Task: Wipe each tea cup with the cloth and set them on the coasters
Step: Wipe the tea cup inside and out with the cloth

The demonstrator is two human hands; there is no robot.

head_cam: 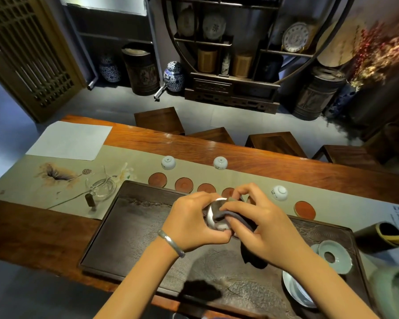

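Above the dark tray (129, 226), our left hand (191, 221) grips a white tea cup (213, 215) while our right hand (260, 226) pinches the grey cloth (230, 216) against it. Three more cups sit upside down on the runner (251, 178) beyond the red coasters (183, 184).

Dim, warm room light, brightest on the glossy wooden table (240, 155), which carries pale glare streaks along its far edge. Beyond the table, straight lines bow (wide-angle distortion), and the flowers (382, 49) at far right smear into blur.
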